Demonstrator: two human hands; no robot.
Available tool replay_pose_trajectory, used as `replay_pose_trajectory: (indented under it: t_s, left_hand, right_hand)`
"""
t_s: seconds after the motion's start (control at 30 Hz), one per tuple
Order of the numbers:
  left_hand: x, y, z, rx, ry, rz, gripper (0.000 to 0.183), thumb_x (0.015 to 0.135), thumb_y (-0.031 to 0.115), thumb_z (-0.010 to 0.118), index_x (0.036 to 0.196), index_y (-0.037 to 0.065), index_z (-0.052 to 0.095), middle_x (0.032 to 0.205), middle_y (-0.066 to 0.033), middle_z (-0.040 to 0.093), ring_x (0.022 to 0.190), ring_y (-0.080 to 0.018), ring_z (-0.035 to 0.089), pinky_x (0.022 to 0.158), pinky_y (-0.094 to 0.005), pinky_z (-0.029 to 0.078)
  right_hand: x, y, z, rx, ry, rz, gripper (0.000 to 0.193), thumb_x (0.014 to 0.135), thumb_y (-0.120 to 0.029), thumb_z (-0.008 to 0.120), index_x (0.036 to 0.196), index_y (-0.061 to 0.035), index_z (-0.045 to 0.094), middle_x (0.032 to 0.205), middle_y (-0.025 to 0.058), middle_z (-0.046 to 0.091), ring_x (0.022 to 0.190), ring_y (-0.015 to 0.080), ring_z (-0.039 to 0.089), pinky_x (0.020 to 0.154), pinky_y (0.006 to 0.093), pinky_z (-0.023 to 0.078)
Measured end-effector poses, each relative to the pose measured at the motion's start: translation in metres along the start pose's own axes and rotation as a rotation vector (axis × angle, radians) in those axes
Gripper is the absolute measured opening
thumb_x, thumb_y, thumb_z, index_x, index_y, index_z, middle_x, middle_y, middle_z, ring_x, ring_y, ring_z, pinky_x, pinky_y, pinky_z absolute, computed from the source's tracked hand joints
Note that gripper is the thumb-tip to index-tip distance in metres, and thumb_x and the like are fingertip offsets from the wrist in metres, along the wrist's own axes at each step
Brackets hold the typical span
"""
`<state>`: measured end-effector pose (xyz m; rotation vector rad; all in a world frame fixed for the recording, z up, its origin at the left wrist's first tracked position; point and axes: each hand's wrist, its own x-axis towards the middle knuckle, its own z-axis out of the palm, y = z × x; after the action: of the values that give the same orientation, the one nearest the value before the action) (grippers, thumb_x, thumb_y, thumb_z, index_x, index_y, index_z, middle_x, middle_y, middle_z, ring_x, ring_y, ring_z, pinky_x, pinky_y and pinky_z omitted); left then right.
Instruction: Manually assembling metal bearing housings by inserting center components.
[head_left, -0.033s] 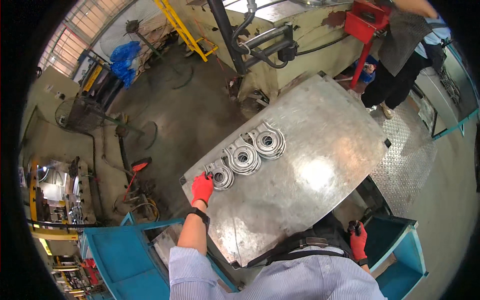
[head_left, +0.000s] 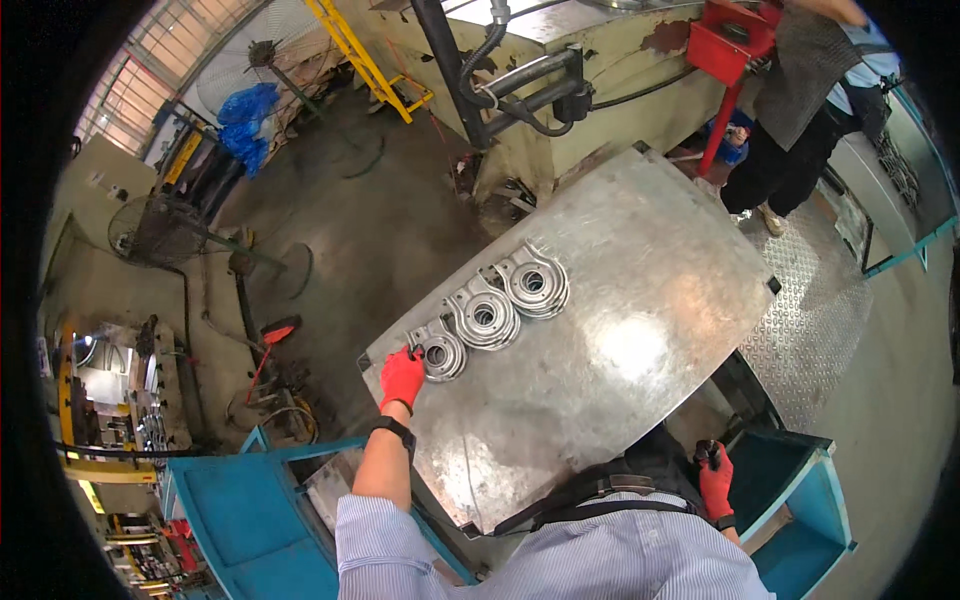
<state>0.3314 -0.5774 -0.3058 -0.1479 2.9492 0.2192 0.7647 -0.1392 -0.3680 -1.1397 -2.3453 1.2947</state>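
Observation:
My left hand (head_left: 402,378), in a red glove, reaches to the left end of the metal table (head_left: 620,250). Its fingers are closed at the tab of the nearest stack of ring-shaped metal parts (head_left: 444,358); a bit of black shows at the fingertips. Beside that stack lie a middle stack (head_left: 485,316) and a far stack (head_left: 535,284) of similar silver parts, each with a round central hole. Low at the right, beside my waist, my right hand (head_left: 717,487), also red-gloved, is closed around a small black object (head_left: 709,454) whose kind I cannot make out.
Blue metal frames stand at the left (head_left: 250,520) and right (head_left: 800,500) of my body. Beyond the table are a machine base (head_left: 620,110) with a black jointed arm (head_left: 530,105) and a red box on a post (head_left: 722,55). Another person (head_left: 800,110) stands at the far right.

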Motion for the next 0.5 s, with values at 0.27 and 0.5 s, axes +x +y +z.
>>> replay_pose_trajectory:
  t_s: [0.27,0.5]
  left_hand:
    - [0.006,-0.019,-0.009,0.101,-0.108,0.013,0.053,0.084,0.049,0.051,0.115,0.005,0.059,0.106,-0.0223,0.062,0.1,-0.0394,0.059,0.084,-0.047,0.046]
    - [-0.005,0.08,-0.11,0.122,0.337,0.223,0.049,0.084,0.041,0.059,0.114,0.003,0.058,0.097,-0.0215,0.064,0.09,-0.0389,0.061,0.078,-0.0461,0.048]
  right_hand:
    - [0.017,0.009,0.007,-0.168,-0.052,-0.035,0.039,0.075,-0.014,0.067,0.112,-0.0053,0.058,0.102,0.0195,0.063,0.098,0.0364,0.06,0.084,0.0415,0.046]
    - [0.041,-0.006,-0.017,-0.161,-0.059,0.092,0.042,0.075,-0.021,0.07,0.113,-0.0077,0.058,0.102,0.0187,0.063,0.098,0.0363,0.059,0.085,0.0424,0.046]
